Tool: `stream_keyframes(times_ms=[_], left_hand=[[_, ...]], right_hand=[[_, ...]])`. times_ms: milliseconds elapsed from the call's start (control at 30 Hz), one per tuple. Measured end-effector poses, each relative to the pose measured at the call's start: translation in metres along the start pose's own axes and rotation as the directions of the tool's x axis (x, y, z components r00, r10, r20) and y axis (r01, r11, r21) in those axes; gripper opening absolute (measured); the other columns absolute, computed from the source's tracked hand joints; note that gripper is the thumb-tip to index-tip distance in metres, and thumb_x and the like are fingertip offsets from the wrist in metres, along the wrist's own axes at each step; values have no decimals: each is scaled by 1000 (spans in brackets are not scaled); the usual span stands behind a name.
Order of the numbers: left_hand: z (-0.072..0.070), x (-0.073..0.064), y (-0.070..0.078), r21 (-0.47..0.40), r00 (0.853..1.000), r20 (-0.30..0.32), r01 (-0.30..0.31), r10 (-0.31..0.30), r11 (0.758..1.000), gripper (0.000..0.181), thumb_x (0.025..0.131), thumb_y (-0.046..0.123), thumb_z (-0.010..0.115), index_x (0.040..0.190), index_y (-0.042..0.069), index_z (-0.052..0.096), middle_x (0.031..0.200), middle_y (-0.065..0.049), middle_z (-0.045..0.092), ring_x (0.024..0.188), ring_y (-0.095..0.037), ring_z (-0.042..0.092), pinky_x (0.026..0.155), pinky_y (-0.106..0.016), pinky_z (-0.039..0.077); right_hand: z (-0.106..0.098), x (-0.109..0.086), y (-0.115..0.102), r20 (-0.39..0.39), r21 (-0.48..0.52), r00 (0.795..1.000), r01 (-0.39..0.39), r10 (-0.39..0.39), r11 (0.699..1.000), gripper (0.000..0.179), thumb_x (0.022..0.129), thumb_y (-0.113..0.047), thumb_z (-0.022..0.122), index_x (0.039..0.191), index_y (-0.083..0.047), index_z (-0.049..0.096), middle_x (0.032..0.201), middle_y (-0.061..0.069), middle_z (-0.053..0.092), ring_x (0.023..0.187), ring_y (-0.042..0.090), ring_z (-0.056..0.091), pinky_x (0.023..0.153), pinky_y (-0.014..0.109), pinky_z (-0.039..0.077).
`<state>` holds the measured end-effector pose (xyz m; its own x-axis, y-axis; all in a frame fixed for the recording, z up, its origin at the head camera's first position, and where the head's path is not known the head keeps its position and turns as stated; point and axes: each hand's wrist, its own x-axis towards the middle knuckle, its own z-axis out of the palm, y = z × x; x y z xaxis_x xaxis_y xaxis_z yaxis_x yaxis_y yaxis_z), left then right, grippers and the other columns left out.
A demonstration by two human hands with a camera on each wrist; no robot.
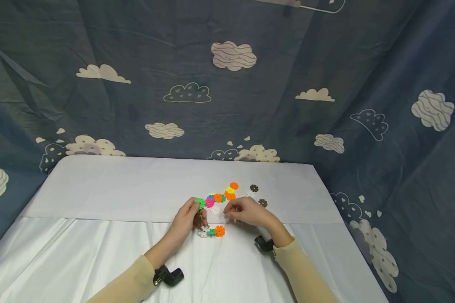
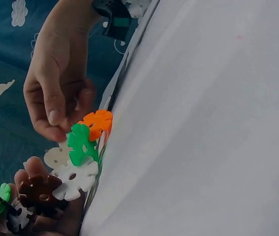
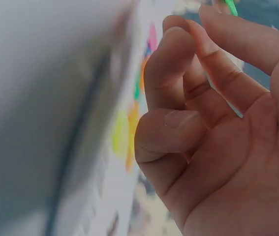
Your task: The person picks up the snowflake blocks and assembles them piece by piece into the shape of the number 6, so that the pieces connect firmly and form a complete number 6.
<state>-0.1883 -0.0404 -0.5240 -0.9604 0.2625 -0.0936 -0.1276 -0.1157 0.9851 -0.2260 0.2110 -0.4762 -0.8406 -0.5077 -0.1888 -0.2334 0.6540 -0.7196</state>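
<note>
My left hand (image 1: 186,216) grips a chain of linked plastic snowflake discs. In the left wrist view the chain runs from an orange disc (image 2: 100,120) through a green disc (image 2: 78,147) and a white disc (image 2: 82,173) to a brown disc (image 2: 37,189) against the fingers. Another white disc (image 2: 17,216) and a green one (image 2: 3,191) sit deeper in that hand. To the right, my right hand (image 1: 248,212) hovers apart from the chain. Its fingers curl loosely, and nothing shows between them in the right wrist view (image 3: 218,113).
Beyond the hands lie several colored discs, among them a pink disc (image 1: 210,203), an orange disc (image 1: 234,185) and a yellow disc (image 1: 230,190). Brown discs (image 1: 254,188) lie behind my right hand. A white cloth (image 1: 110,261) covers the table, with a cloud-patterned curtain (image 1: 136,109) behind.
</note>
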Motion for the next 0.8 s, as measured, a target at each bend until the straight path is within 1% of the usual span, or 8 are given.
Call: stream_keyframes(times_ms=[100,200,300,367,467,600,700,800], left_hand=[[-1,-1,0,-7,1000,7,-2,2,1000,31,118,25,36,122,-1,51,90,-6,64,77,-20,68,69,-27,54],[-1,-1,1,-8,1000,10,-4,4,1000,31,118,25,35,122,-2,51,90,-7,64,77,-20,68,70,-27,55],[0,-1,1,-6,1000,8,-7,7,1000,31,118,24,35,122,-2,51,90,-7,64,76,-19,68,70,-27,55],[0,-1,1,-4,1000,5,-7,7,1000,31,118,24,35,122,-3,51,90,-6,64,75,-18,67,70,-26,55],[0,-1,1,-5,1000,0,0,0,1000,31,118,23,36,122,-3,52,91,-6,64,75,-17,67,69,-26,55],[0,-1,0,-12,1000,0,6,-6,1000,31,118,23,36,122,-4,52,90,-6,64,75,-17,66,69,-26,55],[0,0,-1,-17,1000,1,5,-5,1000,31,118,23,36,122,-4,52,90,-6,64,75,-17,66,70,-26,56],[0,0,-1,-29,1000,5,0,0,1000,30,117,23,38,120,-3,54,95,-10,65,78,-18,68,73,-28,60]], right_hand=[[-24,-4,12,-63,37,996,-54,56,998,14,100,-17,73,109,-8,77,88,13,71,69,23,63,65,31,55],[-48,-10,32,-125,90,986,-98,108,991,20,100,-17,74,115,-5,76,90,18,69,71,26,62,67,35,54],[-67,-17,55,-170,114,974,-134,153,984,26,99,-17,74,121,-3,74,89,19,69,70,25,60,67,36,52],[-75,-22,69,-183,117,967,-159,179,980,29,98,-17,75,124,-4,73,87,17,68,69,23,59,66,35,50],[-80,-27,87,-177,95,960,-205,219,974,35,97,-19,77,128,-5,72,84,11,65,67,20,55,63,32,47],[-78,-28,102,-190,30,949,-250,251,968,39,93,-23,81,129,-10,73,83,3,61,70,16,51,65,29,44],[-73,-25,105,-229,-19,941,-258,247,966,35,92,-22,83,124,-12,76,82,2,59,74,17,51,67,29,43],[-71,-23,103,-264,-46,934,-263,243,964,27,91,-18,83,114,-8,75,80,3,57,75,18,50,67,31,41]])
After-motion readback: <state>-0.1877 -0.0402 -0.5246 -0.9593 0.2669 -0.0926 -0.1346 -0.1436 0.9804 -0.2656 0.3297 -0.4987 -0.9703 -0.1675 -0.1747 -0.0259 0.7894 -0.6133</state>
